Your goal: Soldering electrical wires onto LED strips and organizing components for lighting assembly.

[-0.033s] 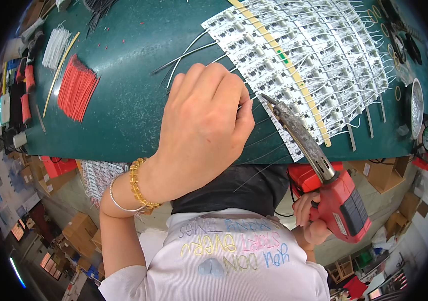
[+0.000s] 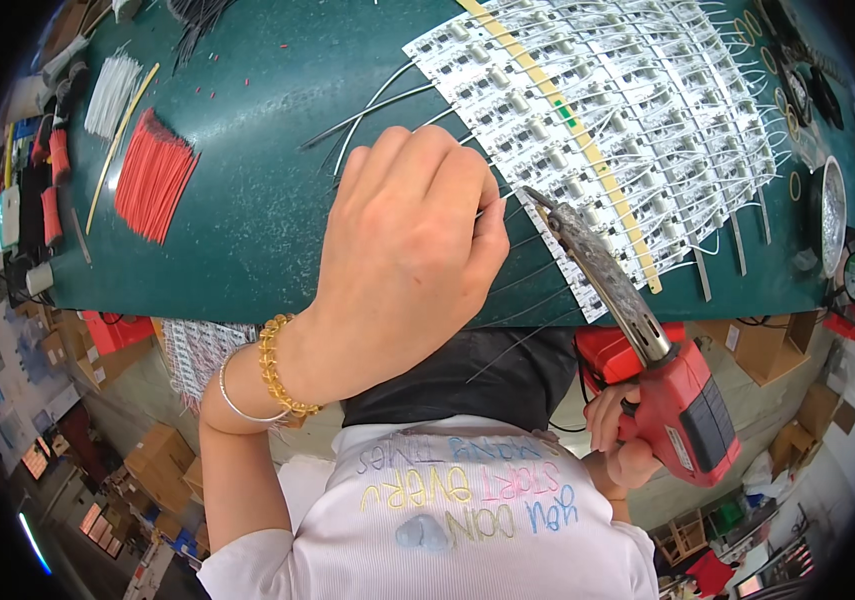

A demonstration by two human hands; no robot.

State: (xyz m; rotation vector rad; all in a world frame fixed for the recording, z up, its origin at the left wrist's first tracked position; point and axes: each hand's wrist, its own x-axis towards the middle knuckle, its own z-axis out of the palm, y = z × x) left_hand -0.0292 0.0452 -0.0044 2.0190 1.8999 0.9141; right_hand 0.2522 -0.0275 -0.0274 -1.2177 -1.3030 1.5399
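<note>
Head view is showing the right hand (image 2: 637, 440) wrapping tightly around the grip of a red soldering gun (image 2: 682, 405), whose long, scorched metal barrel is angling up so the tip is reaching the near edge of a panel of white circuit boards (image 2: 607, 120). The left hand (image 2: 407, 260) is curling over that same edge, fingers closed together and seemingly pinching a thin grey wire (image 2: 372, 110), probably steadying it at the joint; the actual pinch is hidden. The panel is lying flat on a smooth green mat (image 2: 247, 200). A fan of red wires (image 2: 152, 175) and a white bundle (image 2: 112, 95) are resting well apart to the left.
</note>
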